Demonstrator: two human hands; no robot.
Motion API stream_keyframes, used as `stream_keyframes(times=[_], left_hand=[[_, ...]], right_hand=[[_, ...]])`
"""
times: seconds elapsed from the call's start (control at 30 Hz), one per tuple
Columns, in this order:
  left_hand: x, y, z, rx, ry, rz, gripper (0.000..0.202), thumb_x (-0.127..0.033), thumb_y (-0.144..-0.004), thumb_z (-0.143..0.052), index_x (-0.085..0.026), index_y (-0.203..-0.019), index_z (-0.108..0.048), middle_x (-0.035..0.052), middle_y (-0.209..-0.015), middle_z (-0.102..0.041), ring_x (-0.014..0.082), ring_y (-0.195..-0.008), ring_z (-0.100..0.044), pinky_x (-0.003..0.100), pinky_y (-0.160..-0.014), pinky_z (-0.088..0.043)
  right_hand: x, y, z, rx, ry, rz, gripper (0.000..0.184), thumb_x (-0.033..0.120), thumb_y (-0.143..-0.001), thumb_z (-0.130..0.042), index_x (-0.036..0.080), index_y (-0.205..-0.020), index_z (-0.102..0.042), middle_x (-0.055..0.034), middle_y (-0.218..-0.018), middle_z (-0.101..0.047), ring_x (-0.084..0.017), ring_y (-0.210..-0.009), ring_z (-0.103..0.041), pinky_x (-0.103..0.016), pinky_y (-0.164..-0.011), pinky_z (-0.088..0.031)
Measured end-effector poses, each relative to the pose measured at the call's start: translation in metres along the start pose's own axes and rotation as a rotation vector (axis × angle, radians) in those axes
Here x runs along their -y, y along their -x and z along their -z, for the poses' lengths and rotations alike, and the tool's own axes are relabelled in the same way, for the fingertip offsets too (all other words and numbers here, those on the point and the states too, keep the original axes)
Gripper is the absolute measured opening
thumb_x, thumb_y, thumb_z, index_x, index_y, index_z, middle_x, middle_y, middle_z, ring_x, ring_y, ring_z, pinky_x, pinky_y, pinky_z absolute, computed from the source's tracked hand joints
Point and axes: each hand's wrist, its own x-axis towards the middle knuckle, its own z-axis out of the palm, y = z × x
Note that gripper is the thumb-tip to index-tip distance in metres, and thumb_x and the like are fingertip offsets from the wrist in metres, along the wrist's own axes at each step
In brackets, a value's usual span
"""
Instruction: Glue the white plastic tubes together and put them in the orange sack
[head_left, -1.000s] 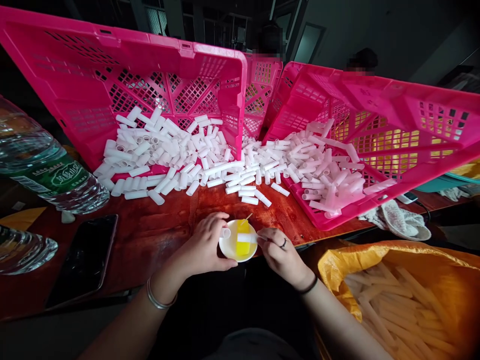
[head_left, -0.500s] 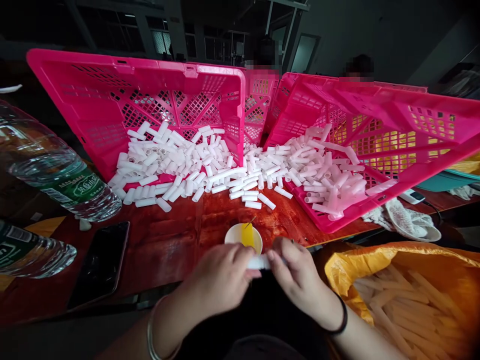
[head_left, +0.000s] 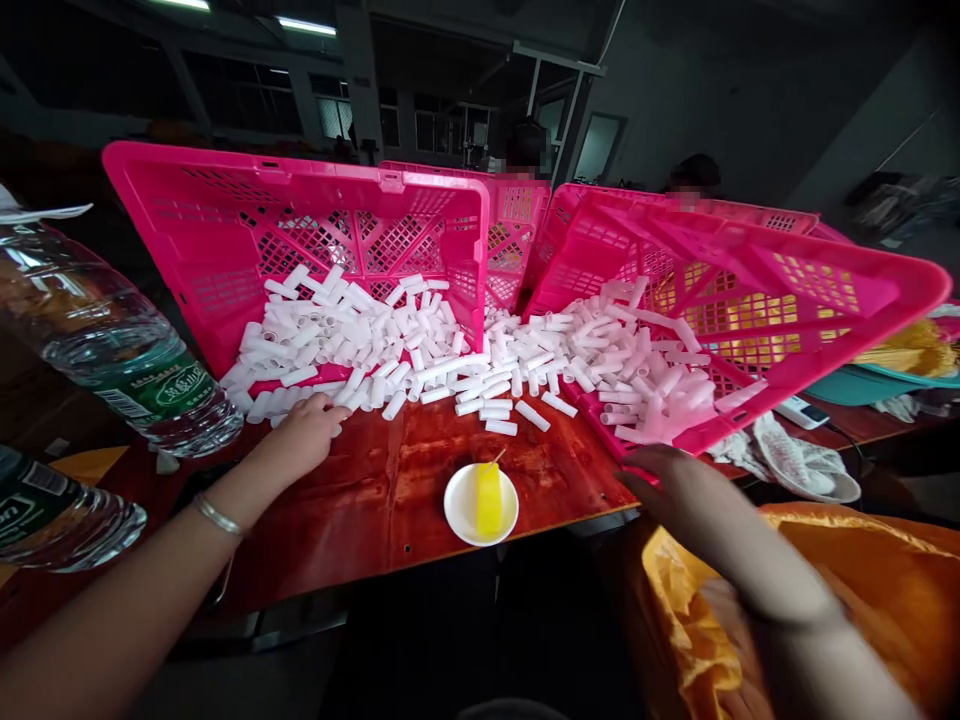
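Short white plastic tubes (head_left: 352, 330) lie heaped in and in front of two tipped pink crates. My left hand (head_left: 311, 432) is at the front edge of the left heap, fingers curled together at a white tube (head_left: 340, 412). Over by the front corner of the right crate, my right hand (head_left: 664, 485) hangs above the table edge, smeared by motion; its fingers cannot be read. A white bowl (head_left: 459, 508) stands between the hands, holding a yellow block (head_left: 489, 500) with a thin stick in it.
The left crate (head_left: 180, 220) and right crate (head_left: 885, 290) stand on the red table (head_left: 360, 520). Water bottles (head_left: 165, 390) and a partly hidden phone (head_left: 217, 590) are at left. An orange sack (head_left: 690, 610) sits lower right, gloves (head_left: 795, 455) behind it. People are beyond the crates.
My hands have parted from the white tube they held together above the table's front edge. The left moved forward and left to the heap, the right moved right toward the sack side.
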Motion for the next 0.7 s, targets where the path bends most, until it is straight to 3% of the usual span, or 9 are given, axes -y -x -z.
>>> stream_keyframes(times=[0.03,0.1,0.2,0.27,0.33,0.43,0.5,0.6,0.7], left_hand=[[0.011,-0.007,-0.003,0.037,0.0,-0.029,0.034,-0.018,-0.076,-0.044,-0.018,-0.098,-0.07,0.0134,-0.101,-0.058,0.0308,-0.093,-0.06,0.043,-0.087,-0.049],[0.018,-0.012,-0.006,0.089,0.011,-0.081,0.028,-0.022,-0.075,-0.047,-0.02,-0.09,-0.071,0.0096,-0.092,-0.058,0.0265,-0.084,-0.061,0.037,-0.081,-0.051],[0.013,-0.007,-0.005,0.06,-0.022,-0.069,0.033,-0.031,-0.078,-0.049,-0.019,-0.103,-0.067,0.0115,-0.102,-0.056,0.0305,-0.099,-0.058,0.041,-0.093,-0.046],[0.013,-0.002,-0.006,0.011,-0.064,0.017,0.044,-0.038,-0.079,-0.05,-0.017,-0.117,-0.061,0.0155,-0.111,-0.052,0.037,-0.111,-0.051,0.049,-0.099,-0.04],[0.019,0.003,-0.009,0.002,-0.087,0.1,0.051,-0.04,-0.077,-0.052,-0.016,-0.122,-0.057,0.0171,-0.116,-0.05,0.0391,-0.113,-0.05,0.051,-0.099,-0.039],[0.034,0.011,-0.014,0.043,-0.071,0.115,0.047,-0.035,-0.074,-0.051,-0.017,-0.117,-0.059,0.0145,-0.119,-0.05,0.0327,-0.109,-0.055,0.043,-0.099,-0.042],[0.038,0.016,-0.015,0.061,-0.049,0.081,0.042,-0.031,-0.076,-0.047,-0.017,-0.113,-0.061,0.0129,-0.122,-0.049,0.0276,-0.11,-0.056,0.036,-0.102,-0.041],[0.03,0.023,-0.011,0.097,0.035,0.002,0.036,-0.035,-0.08,-0.044,-0.018,-0.106,-0.063,0.0118,-0.119,-0.051,0.0245,-0.103,-0.058,0.034,-0.099,-0.042],[0.005,0.031,-0.007,0.159,0.114,-0.038,0.032,-0.048,-0.078,-0.053,-0.02,-0.09,-0.063,0.0083,-0.113,-0.054,0.0221,-0.086,-0.061,0.033,-0.086,-0.049]], right_hand=[[0.003,-0.025,-0.021,0.086,0.031,0.021,0.026,0.024,-0.085,-0.058,0.021,-0.059,-0.061,-0.0016,-0.056,-0.061,-0.014,-0.048,-0.053,-0.026,-0.048,-0.038],[0.01,-0.072,-0.064,0.071,0.038,0.014,0.032,0.02,-0.089,-0.051,0.018,-0.059,-0.059,-0.0011,-0.056,-0.059,-0.011,-0.052,-0.055,-0.023,-0.053,-0.039],[0.012,-0.114,-0.111,0.042,0.03,-0.025,0.035,0.027,-0.092,-0.05,0.016,-0.06,-0.058,-0.0018,-0.062,-0.062,-0.009,-0.061,-0.061,-0.02,-0.058,-0.04],[0.01,-0.119,-0.122,0.034,0.016,-0.05,0.037,0.034,-0.088,-0.058,0.018,-0.055,-0.055,-0.0014,-0.058,-0.06,-0.01,-0.058,-0.061,-0.02,-0.054,-0.039],[0.009,-0.108,-0.117,0.01,-0.001,-0.069,0.035,0.037,-0.086,-0.062,0.018,-0.057,-0.054,-0.0021,-0.057,-0.06,-0.011,-0.057,-0.062,-0.021,-0.051,-0.039],[0.012,-0.072,-0.091,-0.065,-0.06,-0.109,0.025,0.038,-0.086,-0.06,0.017,-0.073,-0.057,-0.0016,-0.06,-0.059,-0.013,-0.055,-0.059,-0.023,-0.05,-0.039],[0.017,-0.041,-0.073,-0.088,-0.261,-0.135,0.021,0.038,-0.088,-0.058,0.018,-0.082,-0.054,0.0005,-0.062,-0.058,-0.012,-0.054,-0.055,-0.023,-0.049,-0.04],[0.028,0.0,-0.06,-0.016,-0.642,-0.161,0.018,0.037,-0.089,-0.057,0.021,-0.084,-0.049,0.0035,-0.062,-0.054,-0.01,-0.05,-0.049,-0.021,-0.044,-0.039],[0.039,0.02,-0.072,0.085,-0.74,-0.143,0.014,0.032,-0.087,-0.059,0.022,-0.086,-0.05,0.0019,-0.069,-0.057,-0.011,-0.055,-0.054,-0.022,-0.047,-0.045]])
